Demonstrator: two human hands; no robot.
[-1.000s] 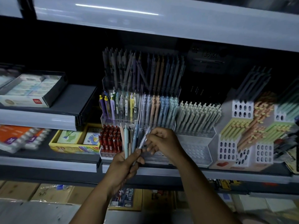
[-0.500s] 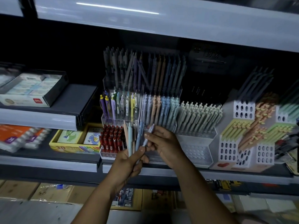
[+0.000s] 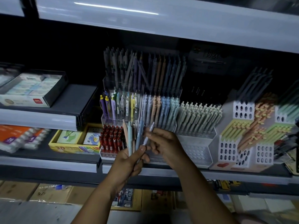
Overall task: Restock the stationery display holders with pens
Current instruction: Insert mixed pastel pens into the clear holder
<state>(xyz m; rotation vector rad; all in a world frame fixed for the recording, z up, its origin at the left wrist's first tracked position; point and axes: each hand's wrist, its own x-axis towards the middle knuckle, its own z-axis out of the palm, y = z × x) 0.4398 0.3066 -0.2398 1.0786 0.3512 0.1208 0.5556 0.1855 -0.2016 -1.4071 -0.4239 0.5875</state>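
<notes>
My left hand (image 3: 127,162) grips a small bunch of pastel pens (image 3: 130,139), peach, pale blue and blue, pointing up in front of the shelf. My right hand (image 3: 163,144) pinches one pale lilac pen (image 3: 148,135) at the right edge of that bunch. Both hands are just in front of the clear tiered pen holder (image 3: 142,110), whose rows hold dark, pastel and yellow-purple pens. Red pens (image 3: 110,139) fill its lowest left tray.
A white perforated holder (image 3: 196,141) with pale green pens stands to the right, then white cube holders (image 3: 242,139) with slanted pens. A yellow box (image 3: 76,143) and eraser box (image 3: 30,89) sit left. Cardboard boxes (image 3: 19,191) lie below the shelf edge (image 3: 48,164).
Both hands rose slightly towards the holder. My right hand has drawn the lilac pen a little up and away from the bunch in my left hand.
</notes>
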